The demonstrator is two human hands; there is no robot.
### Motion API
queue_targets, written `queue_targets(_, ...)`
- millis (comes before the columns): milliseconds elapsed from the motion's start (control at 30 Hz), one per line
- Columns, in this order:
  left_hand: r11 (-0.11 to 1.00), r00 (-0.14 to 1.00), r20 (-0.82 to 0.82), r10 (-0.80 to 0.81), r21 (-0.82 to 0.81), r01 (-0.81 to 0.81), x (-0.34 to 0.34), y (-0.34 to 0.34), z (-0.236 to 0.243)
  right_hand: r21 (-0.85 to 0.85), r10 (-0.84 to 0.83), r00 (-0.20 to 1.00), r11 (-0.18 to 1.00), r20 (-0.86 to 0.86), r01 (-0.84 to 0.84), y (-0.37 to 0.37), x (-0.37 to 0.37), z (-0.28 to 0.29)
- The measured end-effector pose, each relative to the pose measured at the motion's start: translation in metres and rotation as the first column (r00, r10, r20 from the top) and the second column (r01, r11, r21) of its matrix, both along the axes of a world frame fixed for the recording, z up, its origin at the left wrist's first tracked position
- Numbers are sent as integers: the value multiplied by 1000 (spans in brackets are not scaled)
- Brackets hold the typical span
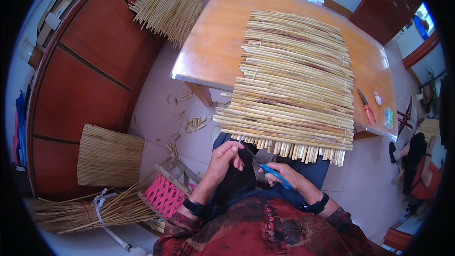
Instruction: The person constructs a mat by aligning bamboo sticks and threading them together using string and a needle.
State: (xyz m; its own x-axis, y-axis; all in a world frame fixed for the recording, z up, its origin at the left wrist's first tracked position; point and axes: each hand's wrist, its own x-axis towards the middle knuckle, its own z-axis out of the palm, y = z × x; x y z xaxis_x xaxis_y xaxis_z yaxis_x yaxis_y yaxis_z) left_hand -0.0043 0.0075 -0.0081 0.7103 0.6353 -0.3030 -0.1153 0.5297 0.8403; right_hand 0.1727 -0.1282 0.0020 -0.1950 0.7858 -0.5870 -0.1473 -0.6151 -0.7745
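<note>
A mat of straw-coloured reed stalks (298, 83), tied in rows with thin white thread, lies over the table and its near edge. My left hand (226, 160) is by the mat's near left corner, its thumb and forefinger pinched on a thin white thread (241, 138). My right hand (290, 176) grips scissors (277, 173) by their blue handles. The dark blades point up and left, their tips close to my left fingertips and the thread. Below the mat's near edge, more stalk ends (313, 153) stick out over my lap.
Pliers (366, 107) and a small box (388, 118) lie on the wooden table (213, 33), right. Cut stalk pieces (195, 124) litter the floor. Stalk bundles (168, 7), a rolled-out mat (109, 156), a broom (90, 211) and a pink-webbed stool (166, 192) stand left. Another person (424, 175) sits right.
</note>
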Motion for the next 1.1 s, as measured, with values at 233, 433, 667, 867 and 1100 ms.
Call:
queue_targets(233, 1000, 1000, -7, -28, -10, 28, -1, 0, -2, 27, -11, 999, 1000, 40, 10, 6, -3, 11)
queue_targets(433, 999, 999, -4, -41, 4, 41, -2, 3, 0, 13, -60, 998, 998, 13, 60, 22, -3, 17)
queue_targets(667, 998, 998, 7, -67, -1, 67, -6, 4, -3, 50, 40, 985, 998, 165, -49, 29, -3, 21)
queue_targets(867, 996, 995, 43, -87, 8, 87, -2, 9, -7, 119, -38, 977, 993, 208, 13, 31, -3, 15)
queue_targets(1100, 994, 994, -18, -108, 27, 109, -4, 9, -2, 53, 41, 968, 997, 249, -56, 28, -3, 12)
